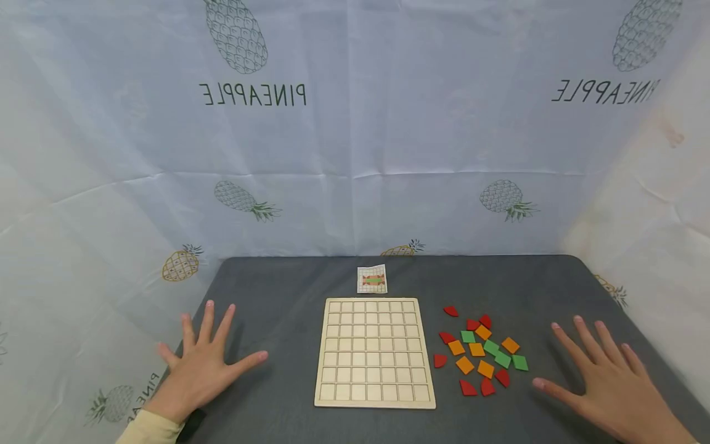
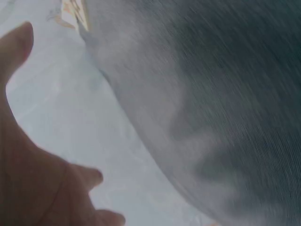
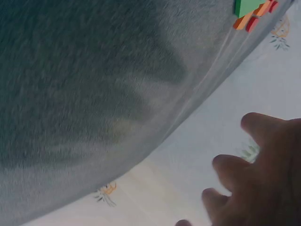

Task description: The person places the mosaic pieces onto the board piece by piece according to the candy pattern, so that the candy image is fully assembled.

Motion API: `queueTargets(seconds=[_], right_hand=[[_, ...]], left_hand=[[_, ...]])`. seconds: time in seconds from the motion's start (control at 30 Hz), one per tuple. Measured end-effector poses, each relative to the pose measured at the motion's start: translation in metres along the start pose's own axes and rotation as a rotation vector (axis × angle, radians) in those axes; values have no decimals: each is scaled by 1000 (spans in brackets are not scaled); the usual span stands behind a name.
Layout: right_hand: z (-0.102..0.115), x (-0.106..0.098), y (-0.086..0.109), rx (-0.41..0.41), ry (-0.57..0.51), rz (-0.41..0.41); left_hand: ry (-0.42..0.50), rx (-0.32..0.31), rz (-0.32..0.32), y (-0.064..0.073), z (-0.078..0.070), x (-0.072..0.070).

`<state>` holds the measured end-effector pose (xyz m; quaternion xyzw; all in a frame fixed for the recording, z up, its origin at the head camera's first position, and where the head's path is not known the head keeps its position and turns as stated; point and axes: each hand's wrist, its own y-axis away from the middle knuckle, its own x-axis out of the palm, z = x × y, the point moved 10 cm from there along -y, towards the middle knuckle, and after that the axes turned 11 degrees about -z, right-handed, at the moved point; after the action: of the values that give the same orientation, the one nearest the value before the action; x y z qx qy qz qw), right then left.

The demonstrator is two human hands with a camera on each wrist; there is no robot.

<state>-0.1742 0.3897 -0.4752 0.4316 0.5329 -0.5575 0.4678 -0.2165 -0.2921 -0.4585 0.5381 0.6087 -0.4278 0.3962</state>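
With fingers spread, my left hand hovers over the left side of the dark table, holding nothing. My right hand, also spread and holding nothing, is over the right side. Between them lies a pale wooden board marked with a grid of square recesses. Loose flat pieces are scattered between the board and my right hand: red quarter-round pieces, orange squares and green diamond-like pieces. In the right wrist view a green piece shows at the top edge, beyond the fingers.
A small printed card with a red, green and orange pattern on a grid lies behind the board. The grey tabletop has rounded far corners. A white curtain printed with pineapples hangs behind and around the table.
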Motion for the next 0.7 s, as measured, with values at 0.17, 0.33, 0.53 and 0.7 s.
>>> queueTargets(seconds=[0.17,0.33,0.53,0.7], right_hand=[[12,-11,1,-68,-76,-50],[36,-27,0,-202,-186,-176],[63,-36,-2,-315,-225,-228],[85,-40,-2,-407,-260,-263]], left_hand=[[106,-16,0,-7,-18,8],[214,-68,20,-15,-42,14],[423,-123,32,-21,-72,29],[614,-181,78,-25,-92,51]])
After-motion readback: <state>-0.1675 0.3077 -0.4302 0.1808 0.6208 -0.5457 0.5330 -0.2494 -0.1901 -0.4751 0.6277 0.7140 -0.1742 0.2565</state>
